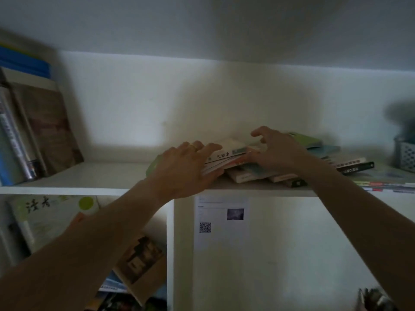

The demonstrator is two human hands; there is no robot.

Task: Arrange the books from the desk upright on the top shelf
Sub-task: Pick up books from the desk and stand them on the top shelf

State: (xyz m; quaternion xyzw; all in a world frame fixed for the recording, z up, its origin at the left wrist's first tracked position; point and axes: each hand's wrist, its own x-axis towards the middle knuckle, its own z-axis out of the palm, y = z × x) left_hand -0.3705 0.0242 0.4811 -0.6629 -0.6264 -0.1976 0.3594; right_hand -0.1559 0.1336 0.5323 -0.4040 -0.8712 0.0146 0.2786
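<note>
The left hand (182, 169) lies over the left end of a heap of books (258, 162) on the top shelf (89, 178), its fingers stretched out nearly straight across the white spine of the uppermost book (226, 151), with the thumb side down by the shelf's front edge; the fingers press flat on it rather than wrap it. The right hand (278, 153) sits on the middle of the same heap, palm down, with the fingers arched and spread like a claw above the covers; whether the fingertips actually grip a book cannot be told, as the hand hides them.

The books lie flat and fanned out, not upright, slightly right of the shelf's centre. The top one has a white spine with dark printed characters and a small green patch; below it show pale, reddish and cream edges, a light green cover (307, 140) at the back, a bluish one under that, and a black spine (357, 167) with pale lettering sticking out to the right.

At the far left of the shelf, other books (45, 126) stand leaning against the side, one brown, some blue. A grey mesh basket (406, 156) stands at the far right, with flat magazines (386, 182) before it. Below the shelf, a printed sheet with a QR code (221, 221) is stuck on the back panel
</note>
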